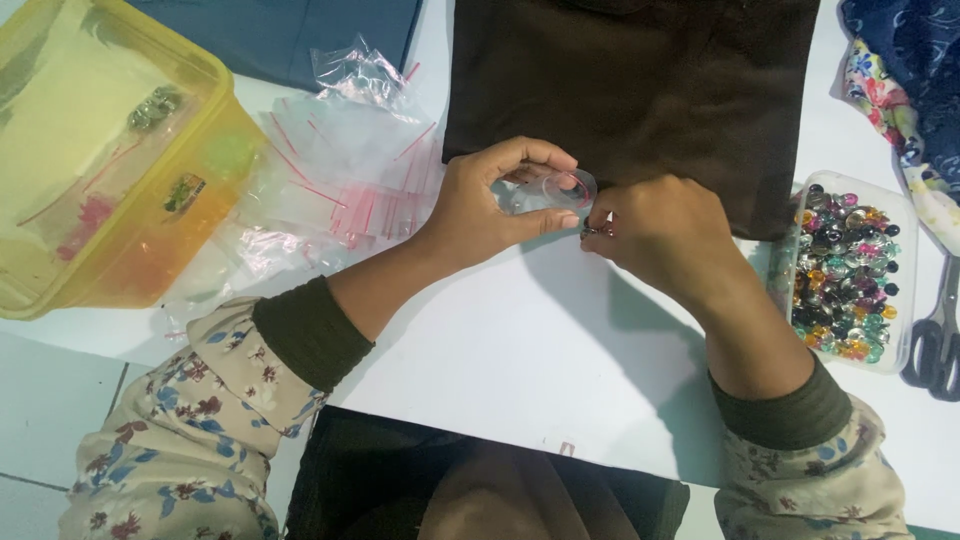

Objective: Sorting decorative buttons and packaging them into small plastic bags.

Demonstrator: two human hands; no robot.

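A white flat board (520, 350) lies on the pale tiled floor (40, 420). On the board rest a yellow plastic tub (215, 150), clear zip bags (340, 170), brown folded cloth (640, 90), a clear tray of coloured beads (905, 290) and grey scissors (938, 340).

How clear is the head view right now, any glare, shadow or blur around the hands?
Head view: light is even and soft; the right hand throws a faint shadow onto the white tabletop. Glare whitens the small clear plastic bag held by the left hand, and the pile of clear zip bags with red strips. The small dark item at the right fingertips is too blurred to identify.
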